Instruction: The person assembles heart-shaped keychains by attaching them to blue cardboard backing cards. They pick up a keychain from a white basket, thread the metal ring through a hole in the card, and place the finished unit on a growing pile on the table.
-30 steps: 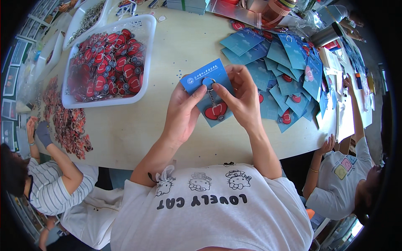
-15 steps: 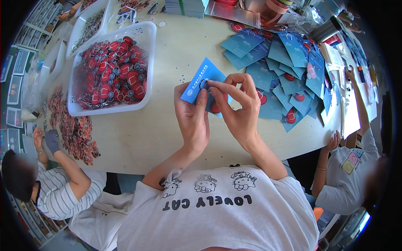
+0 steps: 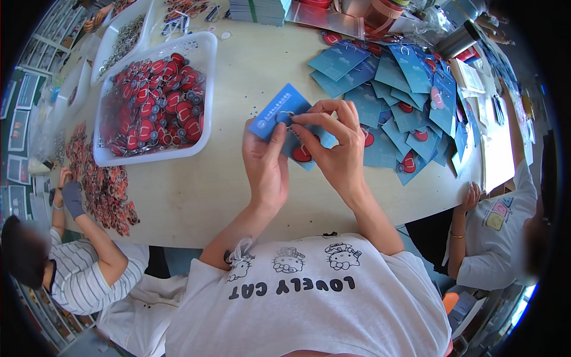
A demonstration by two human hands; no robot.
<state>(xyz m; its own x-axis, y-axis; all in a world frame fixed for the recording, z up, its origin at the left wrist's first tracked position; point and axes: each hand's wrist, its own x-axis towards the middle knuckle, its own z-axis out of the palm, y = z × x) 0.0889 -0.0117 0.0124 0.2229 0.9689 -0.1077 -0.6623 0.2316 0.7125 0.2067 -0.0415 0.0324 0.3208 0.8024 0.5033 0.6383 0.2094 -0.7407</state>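
My left hand (image 3: 265,169) grips a blue card (image 3: 277,110) by its lower left side, the thumb lying over its front. A metal split ring shows at the card's middle. My right hand (image 3: 339,146) pinches that ring between thumb and fingertips. The ring belongs to a red keychain (image 3: 302,153), whose red piece hangs against the card's lower part, below the fingers. The exact way the ring sits on the card is partly hidden by my fingers.
A white bin (image 3: 207,128) of red keychains stands left, beside a pile of small reddish pieces (image 3: 104,184). Blue cards with keychains (image 3: 410,128) heap at right. Stacked cards (image 3: 257,13), a metal tumbler (image 3: 458,40) and another bin (image 3: 122,44) stand farther back. Co-workers sit on both sides.
The card has tilted further to the right in my hands, and the ring now shows more plainly. My fingers keep their hold. At left, the co-worker's hands have come together.
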